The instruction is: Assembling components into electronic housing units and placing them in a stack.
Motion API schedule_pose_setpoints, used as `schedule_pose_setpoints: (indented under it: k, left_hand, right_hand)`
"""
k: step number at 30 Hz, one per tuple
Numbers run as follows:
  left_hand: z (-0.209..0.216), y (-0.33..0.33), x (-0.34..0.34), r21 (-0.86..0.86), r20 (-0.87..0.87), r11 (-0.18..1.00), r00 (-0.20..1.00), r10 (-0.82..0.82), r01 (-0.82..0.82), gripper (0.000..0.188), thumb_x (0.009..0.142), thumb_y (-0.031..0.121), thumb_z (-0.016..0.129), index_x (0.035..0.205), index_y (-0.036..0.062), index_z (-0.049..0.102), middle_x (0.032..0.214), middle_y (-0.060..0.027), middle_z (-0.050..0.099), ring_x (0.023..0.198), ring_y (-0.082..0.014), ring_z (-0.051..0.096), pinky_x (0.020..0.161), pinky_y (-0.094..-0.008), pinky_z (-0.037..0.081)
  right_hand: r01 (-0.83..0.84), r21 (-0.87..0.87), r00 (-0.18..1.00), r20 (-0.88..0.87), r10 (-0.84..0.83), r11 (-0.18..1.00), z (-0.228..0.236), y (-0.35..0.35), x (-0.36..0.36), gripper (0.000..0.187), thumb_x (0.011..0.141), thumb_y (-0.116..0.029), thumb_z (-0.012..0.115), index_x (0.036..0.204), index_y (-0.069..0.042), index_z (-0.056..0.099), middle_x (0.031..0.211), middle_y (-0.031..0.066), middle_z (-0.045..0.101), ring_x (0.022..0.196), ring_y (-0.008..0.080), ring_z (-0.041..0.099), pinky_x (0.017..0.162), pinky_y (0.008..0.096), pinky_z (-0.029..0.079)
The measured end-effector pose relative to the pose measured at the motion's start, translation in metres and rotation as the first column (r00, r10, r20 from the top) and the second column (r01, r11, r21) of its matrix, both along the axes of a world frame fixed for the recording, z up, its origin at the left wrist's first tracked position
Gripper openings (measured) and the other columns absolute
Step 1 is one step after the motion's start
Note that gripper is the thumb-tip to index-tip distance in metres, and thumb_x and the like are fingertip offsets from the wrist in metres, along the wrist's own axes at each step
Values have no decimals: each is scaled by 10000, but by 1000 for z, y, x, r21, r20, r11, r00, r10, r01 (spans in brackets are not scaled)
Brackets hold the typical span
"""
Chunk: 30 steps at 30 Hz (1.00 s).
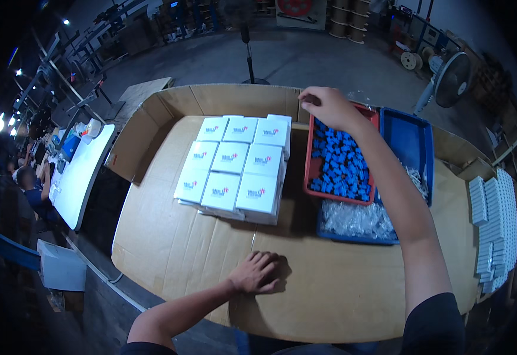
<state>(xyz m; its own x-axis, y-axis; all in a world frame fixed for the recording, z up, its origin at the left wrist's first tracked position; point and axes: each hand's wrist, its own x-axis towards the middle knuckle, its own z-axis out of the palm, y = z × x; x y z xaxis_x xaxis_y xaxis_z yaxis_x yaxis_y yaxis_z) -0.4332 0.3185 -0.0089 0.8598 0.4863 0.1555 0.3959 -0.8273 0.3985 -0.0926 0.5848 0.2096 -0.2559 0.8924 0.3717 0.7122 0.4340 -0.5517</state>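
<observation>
My left hand (255, 273) rests palm down on the cardboard-covered table (181, 248), its fingers loosely bent and apart, with nothing in it. Beyond it stands a block of stacked white boxes (226, 157) with a small printed mark on each lid. My right arm stretches across the trays. At the end of it, my right hand (329, 106) is above the far end of a red tray (341, 199), near the cardboard wall, with its fingers curled in; whatever they hold is hidden. Many small blue-and-black plastic parts (341, 163) fill the red tray.
Under the red tray, a blue tray (359, 239) contains clear plastic bags (356, 219). Another blue tray (406, 127) holds small white pieces (415, 180). Stacked small white boxes (495, 225) line the right edge. A cardboard wall (229, 97) borders the far side. A person (33, 183) works at left.
</observation>
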Motion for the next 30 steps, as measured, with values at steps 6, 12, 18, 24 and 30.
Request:
schedule_pose_setpoints:
  k: [6, 12, 18, 24, 30]
  left_hand:
    - [-8, 1, -2, -72, -2, 997, 1000, 15, -15, 505, 973, 480, 623, 1257, 62, 597, 1355, -167, 584, 1239, -326, 567, 1060, -475, 429]
    - [-5, 4, 2, -19, 43, 1000, 999, 17, -16, 525, 928, 464, 695, 1309, 112, 615, 1325, -100, 616, 1187, -270, 621, 1004, -432, 473]
    - [-9, 6, 0, -40, -22, 999, 999, 26, -27, 530, 916, 459, 700, 1314, 117, 623, 1340, -93, 610, 1207, -277, 613, 1016, -447, 462]
    - [-8, 10, 1, -21, 11, 999, 999, 44, -44, 536, 911, 455, 697, 1333, 132, 626, 1322, -106, 616, 1176, -290, 620, 998, -444, 471]
    - [-3, 6, 1, -69, 28, 997, 998, 47, -45, 478, 921, 420, 687, 1290, 123, 627, 1327, -108, 611, 1229, -292, 588, 1041, -455, 448]
  right_hand:
    - [-126, -297, 935, 284, 213, 947, -72, 147, -25, 393, 905, -241, 787, 1191, 22, 731, 1094, 186, 768, 1005, 299, 740, 871, 397, 576]
    - [-25, -582, 763, 515, 391, 813, -97, 186, -46, 662, 840, -523, 827, 1194, 29, 738, 1063, 186, 766, 947, 311, 729, 822, 421, 571]
    - [35, -648, 695, 563, 448, 761, -112, 201, -44, 601, 813, -526, 859, 1090, 3, 789, 976, 146, 766, 869, 274, 723, 743, 407, 572]
    - [-54, -542, 776, 506, 377, 838, -116, 194, -35, 460, 844, -354, 871, 1065, 39, 780, 874, 163, 765, 766, 250, 730, 685, 390, 565]
    - [-88, -447, 908, 331, 255, 890, -87, 165, -36, 429, 767, -247, 926, 1030, 25, 724, 986, 185, 753, 915, 280, 727, 780, 363, 569]
